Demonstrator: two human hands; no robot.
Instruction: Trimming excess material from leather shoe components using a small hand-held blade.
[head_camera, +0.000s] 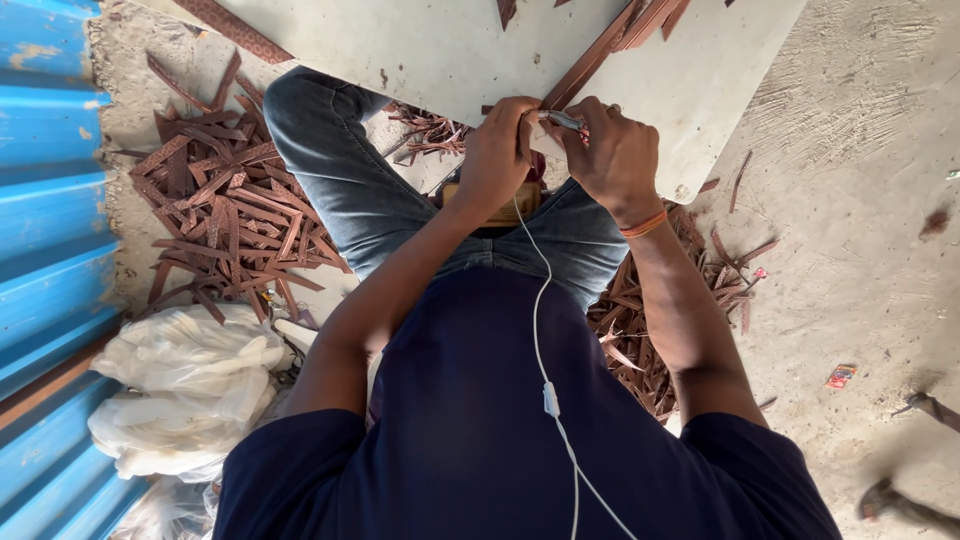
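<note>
The person sits on the ground with a pale board (430, 50) resting across the knees, and both hands meet at its near edge. The left hand (497, 155) is curled around the end of a long brown leather strip (590, 60), which runs from the hands up and to the right across the board. The right hand (612, 155) is closed around a small metal tool (563, 121), its tip lying against the strip just beside the left thumb (what kind of tool it is cannot be told). An orange band (644, 224) circles the right wrist. More brown strips lie at the board's far edge.

A heap of brown leather offcuts (225, 210) covers the floor left of the bent leg, and another heap (640, 340) lies under the right arm. White plastic bags (185, 385) sit bunched at the lower left, beside a blue corrugated sheet (45, 230); their contents are hidden. A white earphone cable (545, 340) hangs down the dark blue shirt.
</note>
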